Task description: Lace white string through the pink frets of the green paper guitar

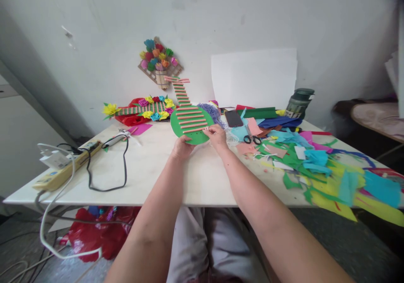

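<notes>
A green paper disc (192,123) with several pink paper sticks glued across it is tilted up above the white table (151,177). My left hand (182,147) grips its lower edge. My right hand (217,134) pinches its right edge, where white thread shows at the fingertips. A strip of pink and green rungs (180,91) rises from the disc's top toward the wall.
Black-handled scissors (252,139) and a phone (234,118) lie just right of my hands. Coloured paper scraps (318,165) cover the right side. A glue gun (116,139), power strip (63,171) and cables lie left. Paper-flower crafts (148,109) and a jar (299,102) stand behind.
</notes>
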The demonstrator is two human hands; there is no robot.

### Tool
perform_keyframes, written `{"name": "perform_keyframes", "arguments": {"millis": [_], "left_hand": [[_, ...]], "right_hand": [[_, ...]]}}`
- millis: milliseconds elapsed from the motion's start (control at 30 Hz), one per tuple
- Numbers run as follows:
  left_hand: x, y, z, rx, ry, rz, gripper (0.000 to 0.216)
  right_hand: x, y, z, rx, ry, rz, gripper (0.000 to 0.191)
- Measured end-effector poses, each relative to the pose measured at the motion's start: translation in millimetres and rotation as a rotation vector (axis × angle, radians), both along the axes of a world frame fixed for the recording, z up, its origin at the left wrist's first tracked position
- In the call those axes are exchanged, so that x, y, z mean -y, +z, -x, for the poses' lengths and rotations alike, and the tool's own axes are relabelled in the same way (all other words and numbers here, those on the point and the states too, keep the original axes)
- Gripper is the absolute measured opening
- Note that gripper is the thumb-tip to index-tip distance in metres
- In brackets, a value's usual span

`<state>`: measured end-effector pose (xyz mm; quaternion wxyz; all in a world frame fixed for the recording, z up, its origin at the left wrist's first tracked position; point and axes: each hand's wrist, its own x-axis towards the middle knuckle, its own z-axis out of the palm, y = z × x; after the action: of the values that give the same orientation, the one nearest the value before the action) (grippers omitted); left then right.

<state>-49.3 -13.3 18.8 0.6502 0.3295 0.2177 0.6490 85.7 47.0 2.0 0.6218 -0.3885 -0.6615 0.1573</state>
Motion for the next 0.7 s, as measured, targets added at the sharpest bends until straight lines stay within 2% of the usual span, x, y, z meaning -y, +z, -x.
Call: {"name": "perform_keyframes", "arguments": {"millis": [133,300,467,700], "left_hand": [[-3.0,-1.5,1.5,-0.014,0.107,0.008,0.057],[-5.9,-3.7,8.0,-0.005,0.164,-0.011,0.058],[-5.2,-3.4,8.4,-0.016,0.156,-0.016,0.059],[-0.1,0.3,4.7,-0.053,0.067,-0.018,0.058]], "right_hand": [[5.4,2.9,-2.6,0.045,-0.038,0.042,0.027],[10.8,11.9,-11.2,-0.074,-0.187,0.125,0.036],[8.0,11.9,-13.0,-0.047,-0.131,0.109,0.031],[5.9,4.5,-5.5,0.041,-0.091,0.092,0.023]]}}
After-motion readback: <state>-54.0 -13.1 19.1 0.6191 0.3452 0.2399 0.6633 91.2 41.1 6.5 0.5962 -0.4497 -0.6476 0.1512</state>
